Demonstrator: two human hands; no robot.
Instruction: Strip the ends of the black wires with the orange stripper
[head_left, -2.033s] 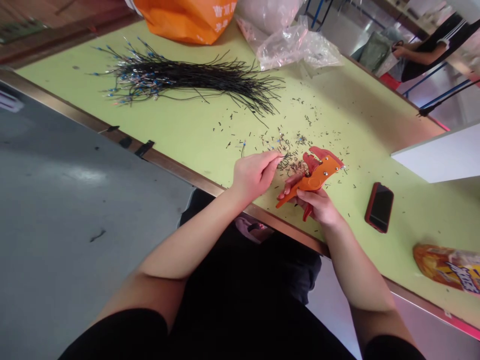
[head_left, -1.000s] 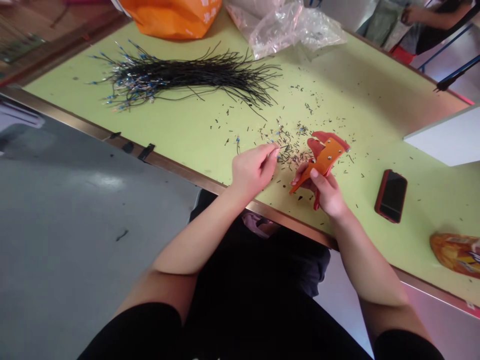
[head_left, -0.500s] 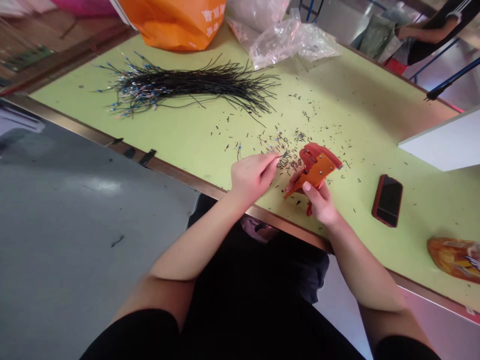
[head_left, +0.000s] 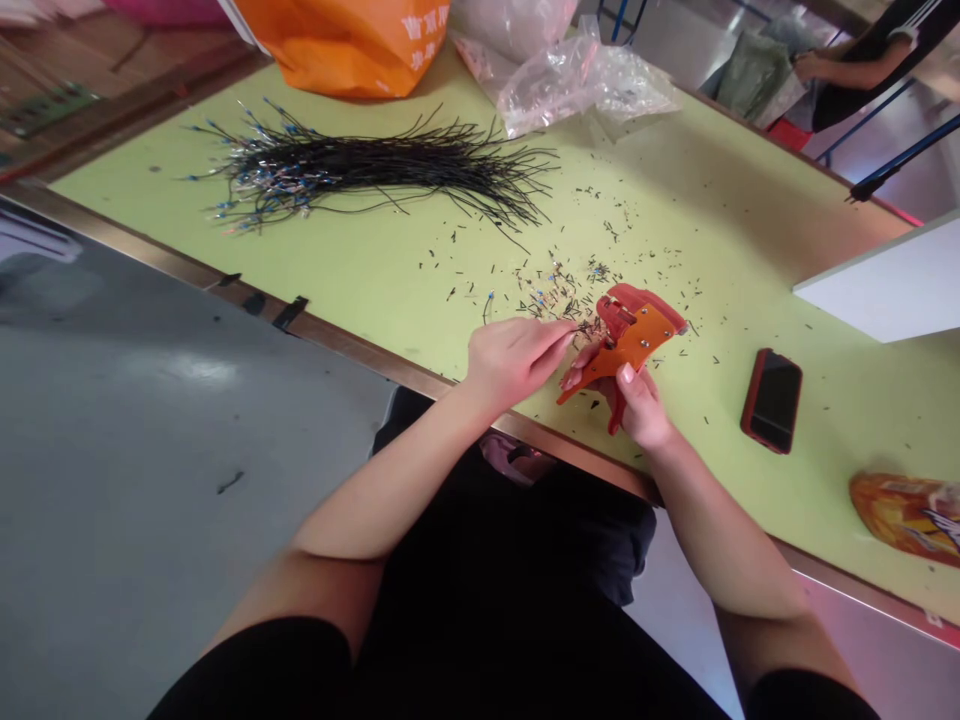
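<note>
My left hand (head_left: 516, 362) is closed in a pinch on a thin black wire (head_left: 488, 310) or similar piece; only its dark tip shows past the fingertips, close to the tool's jaws. Wrapped round the handles of a red and orange hand tool (head_left: 637, 335) is my right hand (head_left: 640, 402), thumb on the orange side. Short black clippings (head_left: 577, 300) lie scattered around and behind the tool. A large bundle of black wires (head_left: 390, 165) with blue and silvery ends at its left lies farther back on the green table (head_left: 360, 280).
A phone (head_left: 772, 400) and an orange packet (head_left: 907, 512) lie to the right. A white panel (head_left: 885, 280) stands at the right edge. Behind are an orange bag (head_left: 352, 45) and clear plastic bags (head_left: 585, 85). Another person's arm (head_left: 855, 70) shows at the far right.
My left hand has moved slightly right, bringing the dark tip nearer the tool's jaws. The tool's handles look spread farther apart, and its head is slightly tilted.
</note>
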